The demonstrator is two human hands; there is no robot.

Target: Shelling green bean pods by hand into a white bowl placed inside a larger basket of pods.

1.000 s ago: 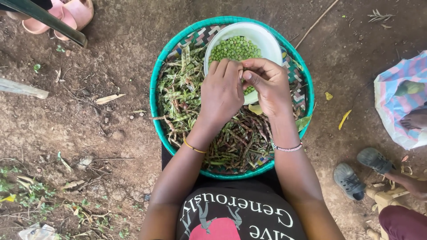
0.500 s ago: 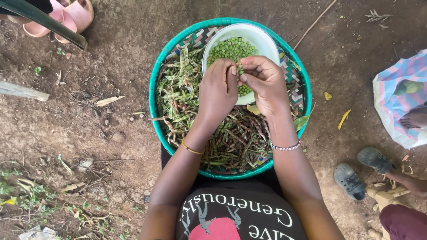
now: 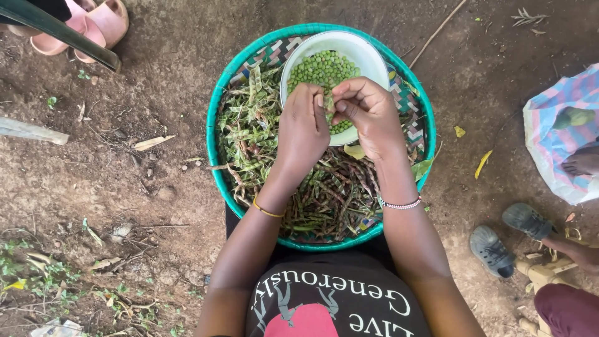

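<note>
Head view showed both hands, left hand and right hand, with fingers pinched narrow on a green pod over a white bowl of peas at the far side of a teal woven basket of pods, outdoors on bare dirt ground, pink sandals far left.

One package shows: a woven plastic sack at the right edge of the view, lying on the bare dirt ground. It is striped in pink, pale blue and white, crumpled, and cut off by the frame. Something green, perhaps a fruit, sits at its top. No labels, signs or screens appear.
</note>
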